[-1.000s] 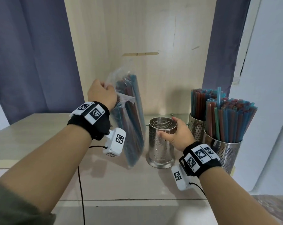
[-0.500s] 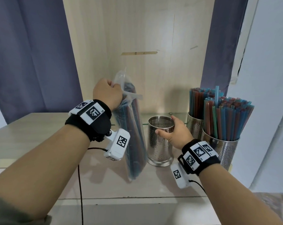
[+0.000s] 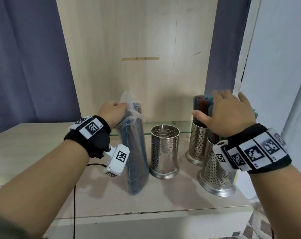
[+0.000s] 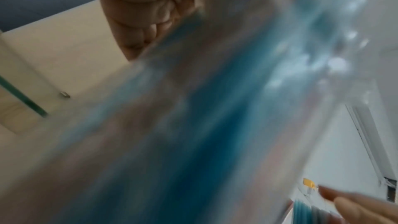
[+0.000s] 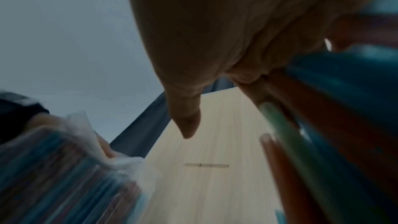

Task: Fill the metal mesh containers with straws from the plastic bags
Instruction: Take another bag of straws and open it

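At the left of the scene the left hand (image 3: pixel 112 113) is closed in a fist around the gathered top of a clear plastic bag (image 3: pixel 135 152) packed with blue and reddish straws; the bag stands nearly upright, leaning slightly, with its bottom end on the pale wooden counter (image 3: pixel 34 145); in the left wrist view the curled fingers (image 4: pixel 150 23) press against the plastic and the straws behind it show only as a blue blur. Just right of the bag, close beside it, an empty mesh container (image 3: pixel 164 153) stands upright on the counter, with nothing inside that can be seen. Farther right stand two more mesh holders, both filled with coloured straws: a far filled container (image 3: pixel 197 145) and a near filled container (image 3: pixel 215 171), the near one partly behind the wrist band. Over their straw tops the right hand (image 3: pixel 230 114) is spread flat, fingers extended and apart, gripping nothing; the right wrist view shows the palm against or just above the filled containers' straws (image 5: pixel 318 125), though blur hides whether it truly touches them. Purple curtains (image 3: pixel 25 57) hang behind, at far left.
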Tool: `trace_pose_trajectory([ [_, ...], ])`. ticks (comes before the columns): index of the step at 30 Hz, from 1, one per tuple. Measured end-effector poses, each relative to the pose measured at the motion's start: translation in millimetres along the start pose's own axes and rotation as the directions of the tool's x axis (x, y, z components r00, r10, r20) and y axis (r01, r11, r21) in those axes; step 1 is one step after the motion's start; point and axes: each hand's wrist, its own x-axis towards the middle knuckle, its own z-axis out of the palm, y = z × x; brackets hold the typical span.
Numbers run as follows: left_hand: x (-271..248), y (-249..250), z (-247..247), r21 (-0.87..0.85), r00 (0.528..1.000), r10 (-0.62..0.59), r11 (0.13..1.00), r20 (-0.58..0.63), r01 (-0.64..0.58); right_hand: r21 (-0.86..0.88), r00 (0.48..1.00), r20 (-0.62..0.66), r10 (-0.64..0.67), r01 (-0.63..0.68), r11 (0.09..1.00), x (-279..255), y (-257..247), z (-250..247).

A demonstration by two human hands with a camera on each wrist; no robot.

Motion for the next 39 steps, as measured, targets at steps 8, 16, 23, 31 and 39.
trace_pose_trajectory([
  [8,-4,-6,5,-0.117,0.996,0.026,0.993,0.089,-0.016,0.081,0.993,-0.089,-0.082,0.089,0.993,-12,-2,10],
  [16,-14,-9,2,-0.166,0.985,0.174,0.971,-0.007,-0.173,0.691,0.889,-0.233,-0.393,0.436,0.577,-9,-72,25],
  [23,-25,-6,-2,-0.111,0.973,0.22,0.971,0.068,-0.211,0.921,0.896,0.385,-0.22,-0.389,0.025,30,-127,35],
  [31,-36,-6,4,0.122,0.944,0.311,0.938,0.112,-0.323,0.79,0.829,0.462,-0.315,-0.546,-0.279,31,-136,36],
  [39,-32,12,-1,0.062,0.974,0.179,0.98,0.137,-0.189,0.845,0.867,0.351,-0.353,-0.456,-0.28,22,-130,26],
])
